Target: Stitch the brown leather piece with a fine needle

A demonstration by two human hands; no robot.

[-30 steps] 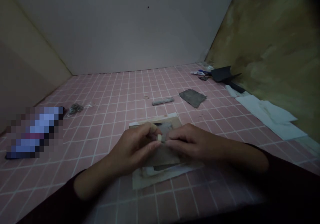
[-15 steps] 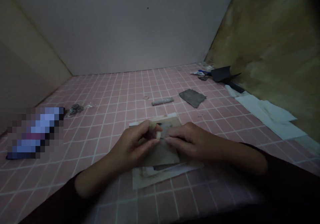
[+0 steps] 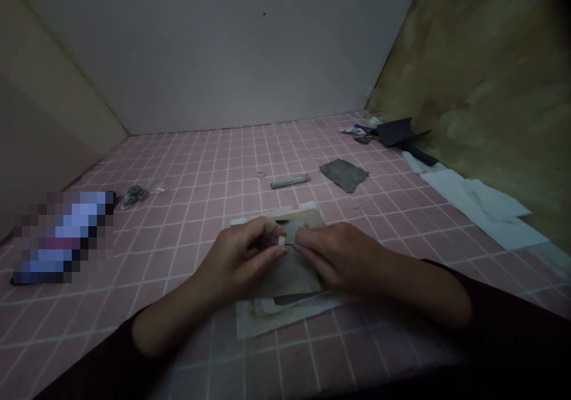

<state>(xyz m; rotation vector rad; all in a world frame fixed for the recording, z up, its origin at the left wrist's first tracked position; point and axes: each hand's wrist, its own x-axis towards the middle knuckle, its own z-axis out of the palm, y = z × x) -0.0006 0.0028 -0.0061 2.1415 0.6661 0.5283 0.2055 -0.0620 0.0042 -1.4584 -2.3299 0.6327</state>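
Observation:
My left hand (image 3: 238, 257) is closed in a pinch around a small pale piece (image 3: 282, 241), which shows between the thumb and fingertips. Facing it, my right hand (image 3: 341, 251) has its thumb and fingers pressed together on a thin dark stick-like tool (image 3: 289, 244). The tool's exposed end points at the pale piece and seems to reach it; its other end is hidden in the fingers. Both hands are over a worn, greyish-beige sheet (image 3: 289, 278) lying on a stack of stained papers (image 3: 259, 325).
Beyond the hands lie a pale ring (image 3: 261, 174), a grey rod (image 3: 289, 181) and a grey sandpaper-like sheet (image 3: 343, 175). Grey rings (image 3: 135, 194) and a pixelated phone-like device (image 3: 66, 239) are left. White papers (image 3: 482, 206) and a black dustpan-like scoop (image 3: 397, 133) lie right.
My right hand has turned slightly and its fingertips have drawn back a little from the left hand, so more of the thin tool shows. My left hand has hardly moved.

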